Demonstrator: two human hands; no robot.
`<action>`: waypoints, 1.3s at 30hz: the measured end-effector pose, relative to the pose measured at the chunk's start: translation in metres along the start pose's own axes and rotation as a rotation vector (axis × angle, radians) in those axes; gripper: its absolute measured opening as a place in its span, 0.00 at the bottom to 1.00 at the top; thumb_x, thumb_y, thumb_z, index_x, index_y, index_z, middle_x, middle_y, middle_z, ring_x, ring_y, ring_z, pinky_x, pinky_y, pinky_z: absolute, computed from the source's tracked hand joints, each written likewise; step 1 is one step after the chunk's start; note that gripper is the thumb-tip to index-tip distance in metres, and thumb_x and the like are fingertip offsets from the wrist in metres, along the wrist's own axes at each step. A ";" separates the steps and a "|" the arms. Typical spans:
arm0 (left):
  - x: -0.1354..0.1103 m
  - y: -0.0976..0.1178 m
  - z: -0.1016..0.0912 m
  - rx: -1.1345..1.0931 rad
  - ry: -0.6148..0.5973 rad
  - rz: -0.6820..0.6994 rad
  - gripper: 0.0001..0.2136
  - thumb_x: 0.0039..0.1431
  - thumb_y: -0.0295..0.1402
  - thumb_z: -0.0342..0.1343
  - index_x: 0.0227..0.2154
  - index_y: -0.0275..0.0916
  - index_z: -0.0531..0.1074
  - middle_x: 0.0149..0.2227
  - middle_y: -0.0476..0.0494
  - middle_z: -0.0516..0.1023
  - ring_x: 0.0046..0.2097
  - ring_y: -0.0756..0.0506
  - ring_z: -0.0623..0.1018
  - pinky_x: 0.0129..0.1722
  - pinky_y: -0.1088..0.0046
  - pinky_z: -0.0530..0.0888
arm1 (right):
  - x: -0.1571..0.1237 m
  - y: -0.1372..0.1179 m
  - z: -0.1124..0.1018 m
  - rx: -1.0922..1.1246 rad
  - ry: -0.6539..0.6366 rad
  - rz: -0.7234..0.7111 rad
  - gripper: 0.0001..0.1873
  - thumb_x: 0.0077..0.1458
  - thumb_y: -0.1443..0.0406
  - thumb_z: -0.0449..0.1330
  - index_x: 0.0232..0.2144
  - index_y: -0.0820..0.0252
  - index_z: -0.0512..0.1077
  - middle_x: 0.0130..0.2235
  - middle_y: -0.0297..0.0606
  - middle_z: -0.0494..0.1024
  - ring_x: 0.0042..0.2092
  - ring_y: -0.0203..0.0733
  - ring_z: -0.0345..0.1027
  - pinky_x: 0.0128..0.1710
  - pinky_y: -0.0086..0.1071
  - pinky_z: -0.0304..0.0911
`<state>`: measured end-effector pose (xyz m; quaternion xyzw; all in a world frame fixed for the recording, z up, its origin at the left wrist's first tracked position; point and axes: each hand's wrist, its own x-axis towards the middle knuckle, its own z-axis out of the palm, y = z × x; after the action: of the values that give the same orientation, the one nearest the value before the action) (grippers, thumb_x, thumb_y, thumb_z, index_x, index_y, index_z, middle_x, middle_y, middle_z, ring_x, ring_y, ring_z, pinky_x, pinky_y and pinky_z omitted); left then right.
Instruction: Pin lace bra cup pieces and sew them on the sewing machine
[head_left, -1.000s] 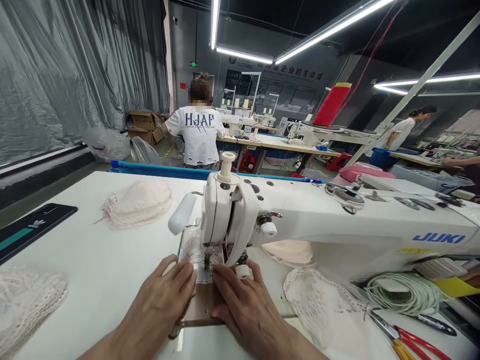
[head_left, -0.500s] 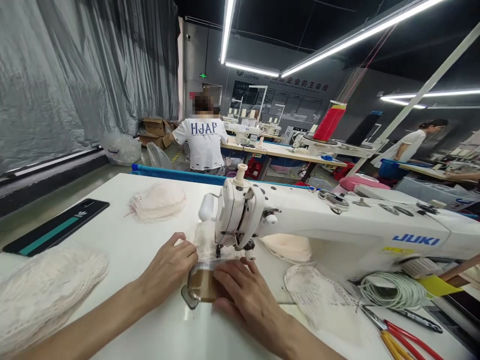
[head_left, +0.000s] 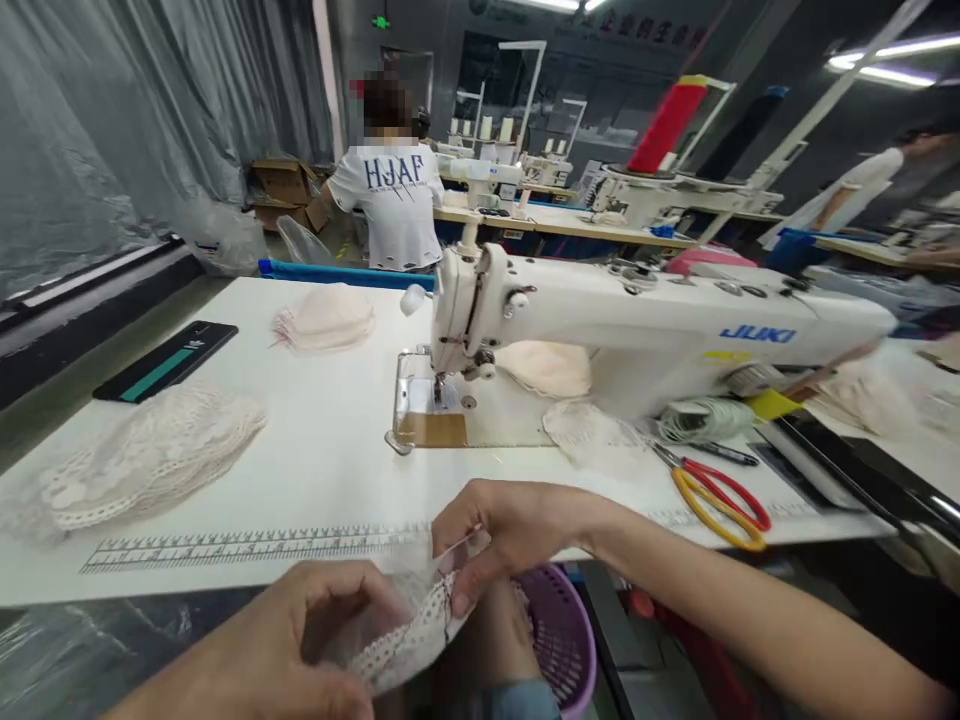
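Withdrawn from sewing machine (head_left: 600, 310), left hand (head_left: 292, 645) and right hand (head_left: 510, 530) pinch lace (head_left: 409, 640).

I see the lace piece (head_left: 411, 640) low in the frame, just left of bottom centre. It is off-white, soft openwork with a scalloped, eyelet-patterned edge along its lower side. It is bunched up rather than flat and slants from lower left to upper right. A thin, pale strip sticks up at its upper right end. 2 hands pinch it: my left hand (head_left: 300, 640) at its left end, my right hand (head_left: 502, 530) at its upper right.
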<state>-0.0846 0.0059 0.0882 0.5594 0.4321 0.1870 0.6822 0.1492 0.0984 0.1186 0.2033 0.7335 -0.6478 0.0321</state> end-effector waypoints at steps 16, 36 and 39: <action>0.008 -0.059 0.059 -0.889 -0.065 -0.011 0.07 0.53 0.32 0.62 0.25 0.36 0.71 0.24 0.50 0.72 0.25 0.53 0.70 0.27 0.81 0.66 | -0.054 0.037 0.094 -0.361 0.766 -0.214 0.15 0.54 0.62 0.62 0.44 0.60 0.68 0.42 0.41 0.70 0.45 0.38 0.64 0.45 0.33 0.62; 0.025 -0.066 0.057 -0.611 -0.038 -0.126 0.13 0.51 0.37 0.63 0.25 0.36 0.65 0.25 0.51 0.69 0.27 0.53 0.66 0.27 0.80 0.62 | -0.118 0.129 0.121 -0.768 0.702 0.249 0.10 0.59 0.73 0.48 0.29 0.61 0.66 0.32 0.42 0.70 0.35 0.41 0.65 0.35 0.33 0.62; 0.034 -0.065 0.058 -0.435 -0.102 -0.132 0.13 0.53 0.40 0.61 0.28 0.35 0.68 0.27 0.49 0.70 0.28 0.52 0.66 0.27 0.80 0.61 | -0.129 0.126 0.127 -0.763 0.753 0.343 0.09 0.60 0.71 0.49 0.33 0.63 0.70 0.35 0.47 0.73 0.39 0.45 0.68 0.39 0.37 0.63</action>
<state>-0.0343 -0.0237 0.0153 0.3784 0.3823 0.2022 0.8184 0.2832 -0.0471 0.0202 0.5106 0.8332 -0.2048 -0.0558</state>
